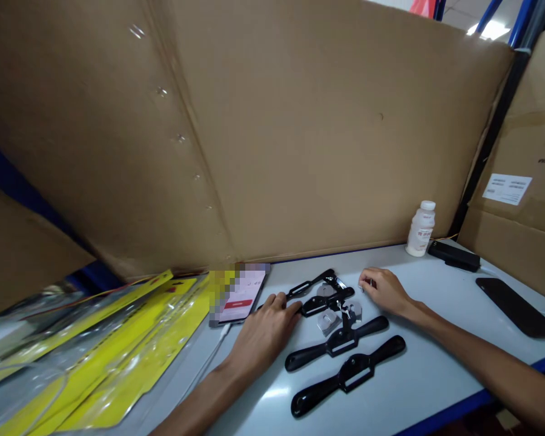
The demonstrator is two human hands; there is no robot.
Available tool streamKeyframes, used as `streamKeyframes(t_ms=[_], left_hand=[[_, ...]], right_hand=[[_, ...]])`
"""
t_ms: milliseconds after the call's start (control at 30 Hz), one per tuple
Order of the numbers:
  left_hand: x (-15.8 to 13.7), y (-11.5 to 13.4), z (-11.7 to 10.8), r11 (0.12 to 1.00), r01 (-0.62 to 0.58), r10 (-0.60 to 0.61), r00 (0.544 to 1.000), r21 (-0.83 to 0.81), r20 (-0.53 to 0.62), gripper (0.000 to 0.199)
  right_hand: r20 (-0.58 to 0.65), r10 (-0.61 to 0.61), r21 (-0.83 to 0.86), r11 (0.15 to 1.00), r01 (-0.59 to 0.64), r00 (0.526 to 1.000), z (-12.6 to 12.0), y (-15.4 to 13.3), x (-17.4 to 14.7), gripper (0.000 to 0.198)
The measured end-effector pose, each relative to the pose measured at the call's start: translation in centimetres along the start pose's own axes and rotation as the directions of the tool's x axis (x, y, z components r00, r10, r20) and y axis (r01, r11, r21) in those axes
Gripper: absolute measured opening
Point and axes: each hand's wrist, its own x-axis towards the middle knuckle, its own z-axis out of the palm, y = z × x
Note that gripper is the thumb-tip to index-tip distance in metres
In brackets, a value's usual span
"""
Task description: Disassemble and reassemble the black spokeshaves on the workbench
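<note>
Several black spokeshaves lie in a rough column on the white table. My left hand [275, 318] is closed on the left handle of one spokeshave [320, 304] in the upper part of the column. To the right of it, my right hand [384, 287] is pinched, with a small shiny bit at the fingertips, too small to name. Another spokeshave [306, 289] lies just beyond. Nearer to me are a third spokeshave [343, 341] and the nearest spokeshave [355, 371]. Small grey metal pieces [329, 321] rest among them.
A phone [240, 297] with a lit screen and a white cable is left of my left hand, beside yellow-backed clear packages [131, 357]. Rightward are a white bottle [421, 230], a black device [454, 255] and a dark phone [518, 307]. Cardboard [300, 133] walls the back.
</note>
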Motion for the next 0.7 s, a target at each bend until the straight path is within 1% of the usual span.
streamKeyframes(t_ms=[67,100,233,300,367,433,467,500,533,567,600,633,667,700], left_hand=[[0.2,-0.2,0.6,0.99,-0.033,0.024,0.997,-0.137,-0.073,0.032],[0.3,-0.2,0.9,0.983,-0.051,0.034,0.994,-0.178,-0.1,0.032],[0.6,0.1,1.4,0.961,-0.098,0.049,0.981,-0.26,-0.188,0.036],[0.7,0.2,1.3,0.953,-0.102,0.035,0.972,-0.284,-0.23,0.035],[0.6,0.2,0.9,0.946,-0.102,0.014,0.962,-0.308,-0.272,0.034],[0.3,0.4,0.4,0.929,-0.134,0.014,0.944,-0.346,-0.328,0.033],[0.1,0.6,0.1,0.916,-0.173,0.033,0.932,-0.362,-0.36,0.032],[-0.2,1.0,-0.1,0.899,-0.229,0.073,0.919,-0.374,-0.388,0.031],[-0.6,1.4,-0.3,0.88,-0.304,0.138,0.899,-0.366,-0.415,0.031],[-1.1,1.8,-0.3,0.863,-0.375,0.22,0.882,-0.338,-0.418,0.031],[-1.5,2.1,-0.2,0.837,-0.459,0.314,0.848,-0.297,-0.427,0.031],[-1.8,2.3,0.2,0.812,-0.525,0.416,0.827,-0.254,-0.378,0.03],[-2.0,2.4,0.8,0.79,-0.581,0.506,0.798,-0.198,-0.327,0.028],[-2.1,2.2,1.6,0.745,-0.656,0.6,0.739,-0.12,-0.306,0.031]], right_hand=[[-0.029,0.02,-0.003,1.0,-0.02,0.999,-0.1,0.3,0.1,0.017],[-0.039,0.024,-0.001,1.0,-0.024,0.999,-0.1,0.3,0.1,0.017],[-0.045,-0.01,-0.001,1.0,0.01,0.999,-0.4,-0.7,-0.3,0.016],[-0.022,-0.072,-0.009,0.997,0.072,0.997,-0.5,-1.7,-0.4,0.022],[0.031,-0.171,-0.022,0.985,0.172,0.985,-0.3,-2.9,-0.3,0.033],[0.113,-0.271,-0.038,0.96,0.276,0.956,0.2,-4.2,0.3,0.044],[0.159,-0.308,-0.047,0.947,0.319,0.938,0.6,-5.0,0.7,0.048],[0.197,-0.322,-0.061,0.939,0.339,0.926,1.2,-5.7,1.2,0.05],[0.221,-0.33,-0.081,0.932,0.354,0.918,1.7,-6.5,1.8,0.054],[0.236,-0.349,-0.094,0.921,0.379,0.907,2.4,-7.2,2.4,0.057],[0.274,-0.386,-0.106,0.898,0.427,0.881,3.0,-7.8,3.1,0.061],[0.328,-0.422,-0.12,0.869,0.48,0.845,3.6,-8.2,3.7,0.063],[0.379,-0.433,-0.138,0.847,0.513,0.818,4.1,-8.4,4.3,0.064],[0.408,-0.439,-0.149,0.833,0.533,0.8,4.5,-8.5,4.8,0.066]])
